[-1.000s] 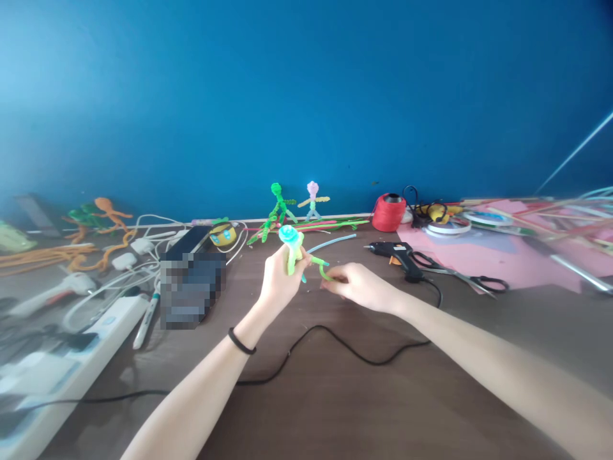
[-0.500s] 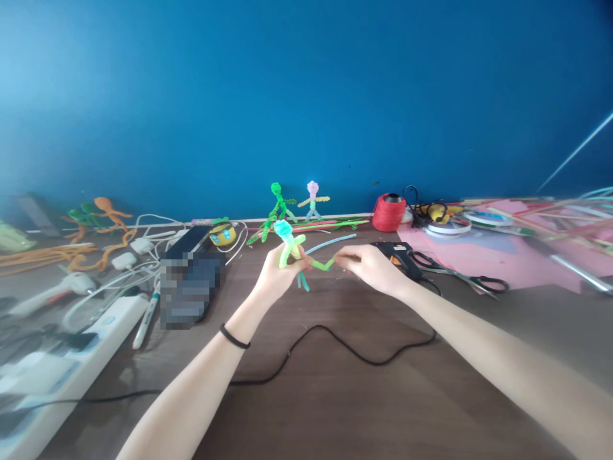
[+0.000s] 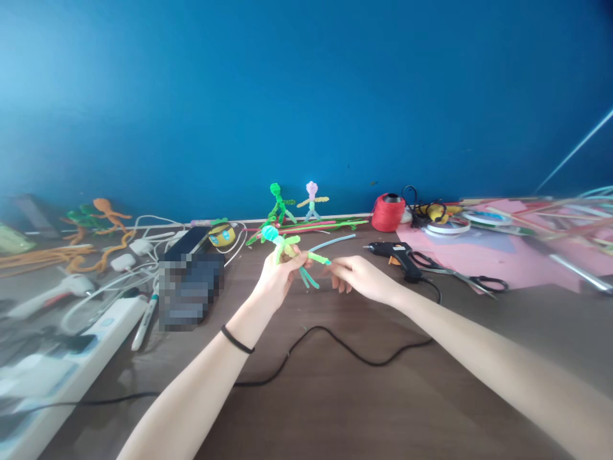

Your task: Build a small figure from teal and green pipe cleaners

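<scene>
My left hand (image 3: 276, 279) pinches a pipe-cleaner figure (image 3: 288, 243) around its middle. The figure has a turquoise head, a yellow-green body and limbs, and teal strands hanging below my fingers. It leans to the left. One yellow-green limb sticks out to the right and ends in a teal tip. My right hand (image 3: 359, 278) has its thumb and forefinger closed at that tip, with the other fingers curled below. A light-blue pipe cleaner (image 3: 334, 242) lies on the table just behind my hands.
Behind stand a green figure (image 3: 278, 203) and a pink-headed figure (image 3: 312, 199). To the right are a red thread spool (image 3: 388, 213), a black glue gun (image 3: 400, 255) and scissors (image 3: 450, 275). A power strip (image 3: 90, 364) lies left; a black cable (image 3: 330, 329) crosses the front.
The figure has tipped left and lower in my left hand. Its right-hand limb, bent before, now looks straighter. My right hand has shifted slightly left and down, showing more of the glue gun.
</scene>
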Tool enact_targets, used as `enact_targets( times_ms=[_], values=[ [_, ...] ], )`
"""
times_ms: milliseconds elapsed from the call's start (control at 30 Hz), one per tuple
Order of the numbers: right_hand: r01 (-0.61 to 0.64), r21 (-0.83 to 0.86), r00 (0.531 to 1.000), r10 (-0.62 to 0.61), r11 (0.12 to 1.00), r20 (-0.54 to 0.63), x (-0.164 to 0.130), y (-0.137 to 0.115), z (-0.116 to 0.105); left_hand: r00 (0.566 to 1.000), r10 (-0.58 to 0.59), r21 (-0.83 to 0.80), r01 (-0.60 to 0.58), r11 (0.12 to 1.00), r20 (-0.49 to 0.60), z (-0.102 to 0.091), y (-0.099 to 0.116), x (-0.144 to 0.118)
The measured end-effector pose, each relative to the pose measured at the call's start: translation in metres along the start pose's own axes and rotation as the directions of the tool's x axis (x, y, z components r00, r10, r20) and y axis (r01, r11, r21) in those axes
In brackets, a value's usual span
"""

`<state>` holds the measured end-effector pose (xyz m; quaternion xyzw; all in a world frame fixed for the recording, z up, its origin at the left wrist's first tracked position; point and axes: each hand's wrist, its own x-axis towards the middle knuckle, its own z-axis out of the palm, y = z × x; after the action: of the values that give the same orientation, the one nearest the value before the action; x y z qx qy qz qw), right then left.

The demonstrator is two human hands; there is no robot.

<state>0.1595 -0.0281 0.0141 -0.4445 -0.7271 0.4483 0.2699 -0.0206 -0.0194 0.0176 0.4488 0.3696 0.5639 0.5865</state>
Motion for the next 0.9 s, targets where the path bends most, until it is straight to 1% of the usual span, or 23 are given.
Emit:
enact_targets(
  times_ms=[100, 200, 300, 367, 433, 600, 700, 800, 900],
  values=[
    [0.001, -0.024, 1.0, -0.001, 1.0, 0.01, -0.001, -0.001, 0.005, 0.999, 0.017, 0.038, -0.015, 0.999, -0.041, 0.005, 0.0, -0.003],
    [0.024, -0.109, 0.999, -0.022, 0.994, 0.024, -0.004, -0.002, 0.007, 0.993, 0.101, 0.206, -0.086, 0.975, -0.065, 0.007, 0.002, -0.006],
    [0.062, -0.21, 0.998, -0.058, 0.976, 0.027, -0.006, -0.005, 0.007, 0.971, 0.232, 0.44, -0.185, 0.878, -0.054, 0.004, 0.003, -0.008],
    [0.075, -0.266, 0.997, -0.071, 0.961, 0.024, -0.007, -0.006, 0.005, 0.959, 0.282, 0.562, -0.213, 0.799, -0.037, 0.001, 0.004, -0.009],
    [0.091, -0.305, 0.996, -0.089, 0.948, 0.02, -0.007, -0.006, 0.003, 0.951, 0.309, 0.638, -0.227, 0.736, -0.017, -0.001, 0.005, -0.01],
    [0.136, -0.35, 0.988, -0.152, 0.927, -0.019, -0.007, -0.006, -0.005, 0.935, 0.349, 0.764, -0.269, 0.587, 0.061, -0.003, 0.01, -0.011],
    [0.198, -0.428, 0.976, -0.218, 0.882, 0.003, -0.007, -0.008, -0.011, 0.934, 0.335, 0.795, -0.297, 0.529, 0.125, -0.003, 0.012, -0.011],
    [0.271, -0.506, 0.96, -0.272, 0.819, 0.074, -0.007, -0.01, -0.015, 0.933, 0.306, 0.808, -0.325, 0.491, 0.189, -0.003, 0.013, -0.01],
    [0.301, -0.497, 0.952, -0.286, 0.814, 0.11, -0.006, -0.01, -0.018, 0.937, 0.273, 0.793, -0.333, 0.51, 0.217, -0.002, 0.013, -0.011]
  ],
)
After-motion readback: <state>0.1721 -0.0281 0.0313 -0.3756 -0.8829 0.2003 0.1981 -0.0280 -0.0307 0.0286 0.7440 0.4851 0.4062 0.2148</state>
